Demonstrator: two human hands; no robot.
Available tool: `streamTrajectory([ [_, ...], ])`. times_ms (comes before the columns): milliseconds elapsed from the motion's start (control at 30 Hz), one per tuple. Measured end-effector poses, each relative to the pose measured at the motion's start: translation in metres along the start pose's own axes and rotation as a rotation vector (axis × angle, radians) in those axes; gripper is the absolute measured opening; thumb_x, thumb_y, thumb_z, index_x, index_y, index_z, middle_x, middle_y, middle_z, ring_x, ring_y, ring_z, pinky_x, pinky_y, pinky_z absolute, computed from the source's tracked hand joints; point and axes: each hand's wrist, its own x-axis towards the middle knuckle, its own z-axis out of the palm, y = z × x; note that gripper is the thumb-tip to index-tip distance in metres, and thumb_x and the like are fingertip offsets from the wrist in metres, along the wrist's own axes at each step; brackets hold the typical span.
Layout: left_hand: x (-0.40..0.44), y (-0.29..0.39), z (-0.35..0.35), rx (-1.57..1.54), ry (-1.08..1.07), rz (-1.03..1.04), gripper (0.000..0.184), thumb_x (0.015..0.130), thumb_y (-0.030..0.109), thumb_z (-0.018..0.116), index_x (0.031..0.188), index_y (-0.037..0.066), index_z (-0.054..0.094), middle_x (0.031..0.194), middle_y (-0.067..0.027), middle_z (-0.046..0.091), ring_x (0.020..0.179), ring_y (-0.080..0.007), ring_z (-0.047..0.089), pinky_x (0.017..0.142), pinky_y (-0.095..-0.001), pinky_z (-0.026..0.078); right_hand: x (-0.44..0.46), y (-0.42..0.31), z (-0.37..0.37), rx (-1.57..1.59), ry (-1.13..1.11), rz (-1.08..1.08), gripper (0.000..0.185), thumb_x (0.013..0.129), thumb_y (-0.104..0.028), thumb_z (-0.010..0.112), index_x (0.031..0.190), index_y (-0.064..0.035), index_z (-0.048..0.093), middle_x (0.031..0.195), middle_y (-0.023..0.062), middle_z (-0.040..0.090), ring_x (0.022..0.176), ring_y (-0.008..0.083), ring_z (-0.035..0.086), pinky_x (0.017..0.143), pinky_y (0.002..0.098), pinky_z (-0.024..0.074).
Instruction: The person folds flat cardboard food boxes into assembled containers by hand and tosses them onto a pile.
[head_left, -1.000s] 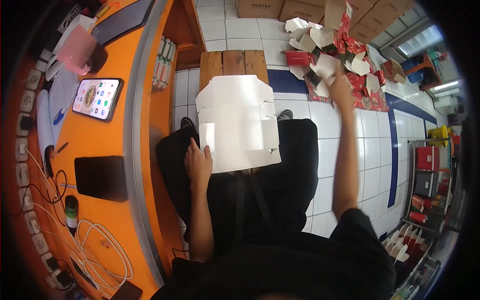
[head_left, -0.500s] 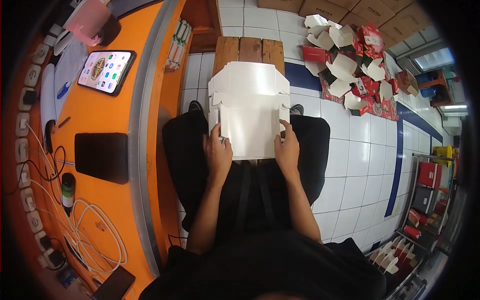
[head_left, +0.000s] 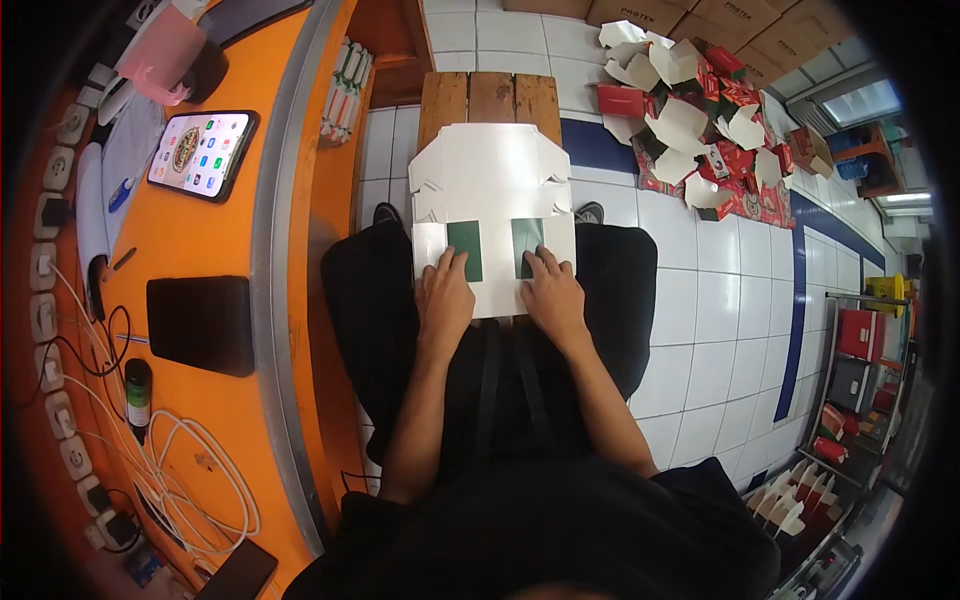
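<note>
A white cardboard box blank [head_left: 490,180] lies across my lap and the wooden bench [head_left: 493,96], its notched upper panel stretched away from me. Two side flaps are folded inward, so a left green panel [head_left: 464,243] and a right green panel [head_left: 524,233] show on the white board. My left hand [head_left: 446,298] lies on the left flap, fingers extended and fingertips at the green edge. My right hand [head_left: 553,296] rests likewise on the right flap, its fingertips touching the green. Neither hand grasps anything. What lies under the palms is hidden.
On the left, an orange table [head_left: 205,420] holds a lit phone [head_left: 203,154], a black tablet-like slab [head_left: 202,325], a small dark bottle [head_left: 137,392] and white cables [head_left: 215,470]. Red-and-white folded boxes [head_left: 690,125] are heaped on the floor at upper right. A metal rack [head_left: 832,380] stands far right.
The side flaps have turned inward, bringing the two green panels into view. My hands have moved from gripping the sides to lying on the flaps, and the upper panel lies flatter.
</note>
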Motion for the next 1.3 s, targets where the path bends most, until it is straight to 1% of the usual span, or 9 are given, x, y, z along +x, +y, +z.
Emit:
streamTrajectory([
  [133,0.015,0.024,-0.012,0.002,0.444,0.088,0.031,0.094,0.012,0.066,0.124,0.003,0.07,0.126,-0.0126,0.071,0.108,-0.0343,0.066,0.095,-0.0455,0.052,-0.001,0.006,-0.013,0.161,0.015,0.016,0.056,0.085,-0.012,0.071,0.141,-0.0167,0.064,0.142,0.015,0.061,0.113,0.0384,0.063,0.091,0.0462,0.0606],
  [267,0.039,0.052,0.024,-0.491,0.167,-0.068,0.034,0.096,0.028,0.074,0.12,0.004,0.072,0.106,-0.0162,0.075,0.088,-0.0334,0.072,0.081,-0.0412,0.056,-0.01,0.006,-0.024,0.231,0.027,0.07,0.059,0.085,-0.006,0.07,0.142,-0.0198,0.064,0.143,0.0202,0.058,0.116,0.042,0.061,0.096,0.0479,0.0585],
  [333,0.06,0.053,0.052,-0.709,-0.283,-0.193,0.033,0.095,0.026,0.075,0.116,0.001,0.072,0.098,-0.0141,0.075,0.082,-0.0245,0.072,0.073,-0.0366,0.057,-0.013,0.01,-0.024,0.293,0.067,0.035,0.062,0.084,-0.001,0.07,0.142,-0.0211,0.063,0.147,0.0264,0.051,0.119,0.0448,0.059,0.101,0.0489,0.0552],
  [400,0.067,0.05,0.062,-0.853,-0.337,-0.232,0.03,0.095,0.022,0.073,0.114,-0.001,0.072,0.097,-0.0136,0.076,0.079,-0.0229,0.073,0.071,-0.0358,0.057,-0.023,0.015,-0.027,0.324,0.121,0.049,0.06,0.084,0.001,0.069,0.142,-0.0132,0.062,0.148,0.0282,0.047,0.121,0.0445,0.057,0.104,0.0468,0.0523],
  [467,0.068,0.047,0.062,-0.982,-0.396,-0.279,0.026,0.095,0.018,0.071,0.112,-0.002,0.073,0.095,-0.0132,0.077,0.076,-0.0213,0.073,0.069,-0.035,0.058,-0.034,0.017,-0.026,0.616,0.362,0.328,0.055,0.087,-0.001,0.068,0.142,-0.0039,0.06,0.146,0.0282,0.046,0.12,0.0414,0.059,0.101,0.043,0.0518],
  [500,0.065,0.049,0.055,-1.115,-0.395,-0.313,0.025,0.097,0.016,0.069,0.113,-0.003,0.072,0.097,-0.0119,0.077,0.08,-0.0181,0.073,0.07,-0.0327,0.058,-0.04,0.016,-0.029,0.628,0.332,0.48,0.044,0.091,-0.004,0.068,0.134,0.0035,0.062,0.132,0.0247,0.056,0.111,0.0365,0.063,0.094,0.041,0.0528],
  [633,0.062,0.056,0.044,-1.369,-0.406,-0.367,0.024,0.099,0.009,0.068,0.119,-0.004,0.066,0.102,-0.0098,0.074,0.086,-0.0163,0.07,0.077,-0.0316,0.059,-0.042,0.021,-0.019,0.69,0.387,0.484,0.023,0.094,-0.007,0.07,0.115,0.0018,0.073,0.096,0.0171,0.071,0.09,0.0322,0.07,0.083,0.0421,0.0549],
  [867,0.046,0.067,0.054,-1.385,-0.432,-0.126,0.032,0.099,-0.001,0.064,0.13,-0.005,0.056,0.107,-0.0164,0.076,0.093,-0.02,0.074,0.08,-0.0325,0.062,-0.025,-0.009,-0.026,0.459,0.502,0.239,0.014,0.095,-0.011,0.076,0.108,-0.0061,0.078,0.096,0.0141,0.074,0.081,0.0322,0.072,0.073,0.0406,0.0564],
  [1300,0.032,0.077,0.043,-0.971,-0.326,-0.065,0.034,0.097,0.003,0.067,0.129,0.0,0.058,0.097,-0.0184,0.079,0.081,-0.0201,0.077,0.074,-0.032,0.061,0.004,0.002,-0.013,0.65,0.451,0.379,0.021,0.093,-0.015,0.078,0.106,0.0007,0.074,0.087,0.0162,0.075,0.076,0.0318,0.073,0.071,0.0407,0.0565],
])
